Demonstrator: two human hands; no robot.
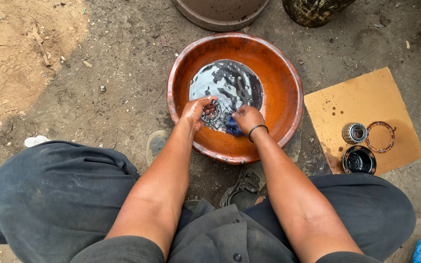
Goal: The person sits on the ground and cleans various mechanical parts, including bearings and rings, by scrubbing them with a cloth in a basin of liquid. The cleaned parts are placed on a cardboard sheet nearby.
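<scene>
A tan board [366,97] lies on the dirt — on it a metal bearing [354,132], beside that a thin ring [380,137], below a black cup [359,160].

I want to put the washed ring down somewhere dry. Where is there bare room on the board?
The cardboard sheet is bare across its upper half. Its lower part is crowded: the metal bearing, thin ring and black cup sit close together. Both hands are in the bowl.
</scene>
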